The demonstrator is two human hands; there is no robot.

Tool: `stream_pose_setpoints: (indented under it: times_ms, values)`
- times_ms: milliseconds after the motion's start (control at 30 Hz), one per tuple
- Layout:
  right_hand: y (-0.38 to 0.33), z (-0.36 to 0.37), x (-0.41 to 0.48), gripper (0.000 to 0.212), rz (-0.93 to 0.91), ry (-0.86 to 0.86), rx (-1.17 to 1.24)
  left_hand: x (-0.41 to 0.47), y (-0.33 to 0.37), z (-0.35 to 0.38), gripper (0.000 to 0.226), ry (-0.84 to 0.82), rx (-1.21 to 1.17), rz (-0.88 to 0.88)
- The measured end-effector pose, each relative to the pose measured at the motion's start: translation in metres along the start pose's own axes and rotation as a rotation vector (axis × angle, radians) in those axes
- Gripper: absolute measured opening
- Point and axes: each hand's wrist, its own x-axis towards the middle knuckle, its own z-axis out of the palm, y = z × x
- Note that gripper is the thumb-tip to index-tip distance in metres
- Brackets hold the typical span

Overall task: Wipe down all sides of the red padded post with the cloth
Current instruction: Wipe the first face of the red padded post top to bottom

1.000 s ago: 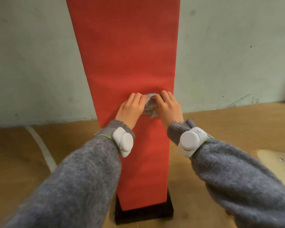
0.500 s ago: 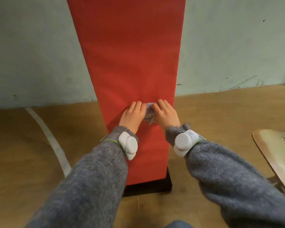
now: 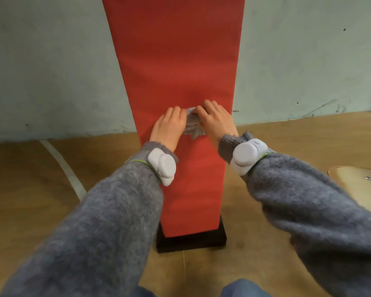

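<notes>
A: Where does the wiping stand?

B: The person is on the face of the red padded post (image 3: pixel 176 67) that looks toward the camera. Both hands are flat against it, about halfway down what shows of the post, with the cloth (image 3: pixel 192 125) bunched between them.

A: How are the hands set?

B: The left hand (image 3: pixel 169 127) lies with its fingers together and stretched upward, palm down on the padding, its inner edge on the cloth. The right hand (image 3: pixel 215 121) does the same from the other side, fingertips over the cloth's upper edge. Neither is closed in a fist; they press the small grey wad against the post more than they pinch it.

A: And what is done?

B: That cannot be read from the surface: the red cover shows no streak or damp mark. By judgement, this front face is the one in hand, with the stretch below the hands down to the black base (image 3: pixel 191 239) probably left to do.

A: The other sides?

B: Hidden. The post stands on the wooden floor (image 3: pixel 30 189) close to the pale wall (image 3: pixel 51 61), so the far side looks awkward to reach.
</notes>
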Motion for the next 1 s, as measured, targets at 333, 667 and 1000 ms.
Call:
stream_pose_setpoints:
  times_ms: [333, 667, 1000]
  values:
    - [-0.014, 0.009, -0.009, 0.038, 0.135, -0.080, 0.160, -0.015, -0.002, 0.013, 0.018, -0.082, -0.054, -0.028]
    - [-0.036, 0.019, -0.050, 0.045, 0.064, -0.375, 0.271, -0.058, 0.024, 0.022, 0.024, -0.297, -0.082, 0.022]
    - [-0.031, 0.041, -0.072, 0.019, -0.107, -0.123, 0.204, -0.072, 0.022, 0.025, 0.027, -0.237, -0.050, 0.120]
